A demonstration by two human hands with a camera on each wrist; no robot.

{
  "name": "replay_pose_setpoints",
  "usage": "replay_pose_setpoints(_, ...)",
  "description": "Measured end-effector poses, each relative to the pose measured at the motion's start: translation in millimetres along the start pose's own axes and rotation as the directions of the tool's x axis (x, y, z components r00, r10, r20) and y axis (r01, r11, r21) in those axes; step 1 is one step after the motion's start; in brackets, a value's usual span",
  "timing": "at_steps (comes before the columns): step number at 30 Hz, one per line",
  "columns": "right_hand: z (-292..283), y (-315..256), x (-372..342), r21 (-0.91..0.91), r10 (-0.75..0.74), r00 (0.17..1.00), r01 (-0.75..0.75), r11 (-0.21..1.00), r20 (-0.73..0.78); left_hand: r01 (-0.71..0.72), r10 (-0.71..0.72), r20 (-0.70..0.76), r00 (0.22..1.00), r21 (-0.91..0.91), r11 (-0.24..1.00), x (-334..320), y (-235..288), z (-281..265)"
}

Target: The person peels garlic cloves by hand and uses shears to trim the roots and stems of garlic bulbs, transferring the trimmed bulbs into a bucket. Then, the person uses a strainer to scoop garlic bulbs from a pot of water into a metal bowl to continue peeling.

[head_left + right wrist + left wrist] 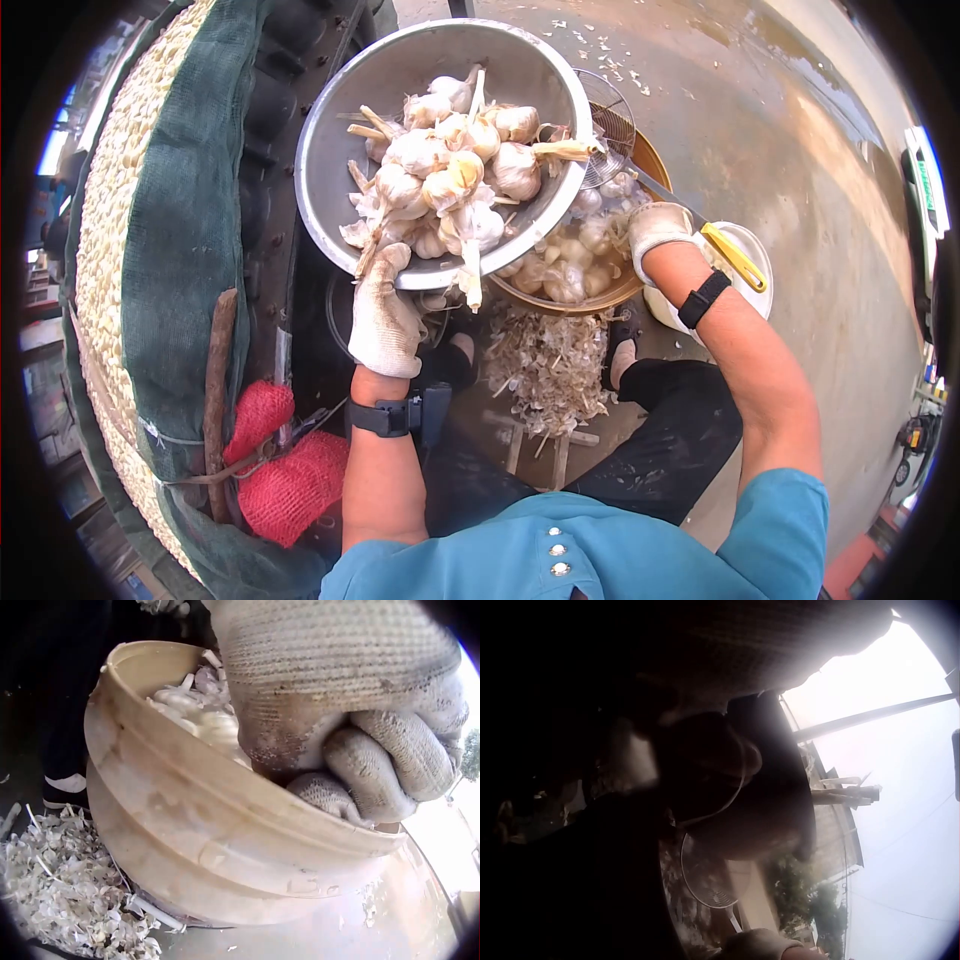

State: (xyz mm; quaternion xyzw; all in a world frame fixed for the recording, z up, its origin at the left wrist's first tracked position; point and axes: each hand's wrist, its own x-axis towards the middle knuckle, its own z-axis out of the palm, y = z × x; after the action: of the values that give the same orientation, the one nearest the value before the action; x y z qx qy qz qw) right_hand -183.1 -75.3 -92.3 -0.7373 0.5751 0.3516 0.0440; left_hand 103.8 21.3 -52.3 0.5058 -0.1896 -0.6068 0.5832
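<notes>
Bowl of garlic at the left hand, tub at the right

The gloved left hand (385, 320) grips the near rim of a metal bowl (335, 130), with its thumb side up at the edge and the rest of the hand partly hidden. The bowl reaches forward from that hand, overlapping the left part of a tan tub (225, 825) in the head view. Heads of garlic (440, 160) are piled in the bowl, just beyond the left hand, which is the nearer of the two. One thick stalk (565, 150) has its long axis running sideways, its cut end toward the right, out over the rim.

The gloved right hand (660, 228) is at the tub's right edge, fingers curled down by the rim; whether they hold anything cannot be told. Paler bulbs (575, 260) lie in the tub, to the left of the right hand. A wire strainer (605, 130) is forward and left of that hand, its yellow handle (735, 257) slanting back past the hand's outer side, above a white bucket (755, 290). Papery skins (545, 370) are heaped between the feet, nearer the body than either hand.
</notes>
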Motion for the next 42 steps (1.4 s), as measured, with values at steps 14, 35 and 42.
replay_pose_setpoints(14,-133.2,66.5,-106.0,0.676,0.313,0.858,0.053,0.735,-0.408,0.018,-0.018,0.014,1.0,0.001,1.0,-0.6,0.3,-3.6)
replay_pose_setpoints(35,23.6,82.4,-46.1,0.853,0.166,0.977,-0.199,0.482,0.134,0.025,-0.025,0.015,1.0,-0.014,1.0,0.1,0.8,-1.0)
replay_pose_setpoints(42,23.8,85.4,-89.3,0.979,0.092,0.976,-0.194,-0.057,0.199,0.043,-0.043,0.05,0.998,-0.002,0.999,3.3,-1.9,-6.5)
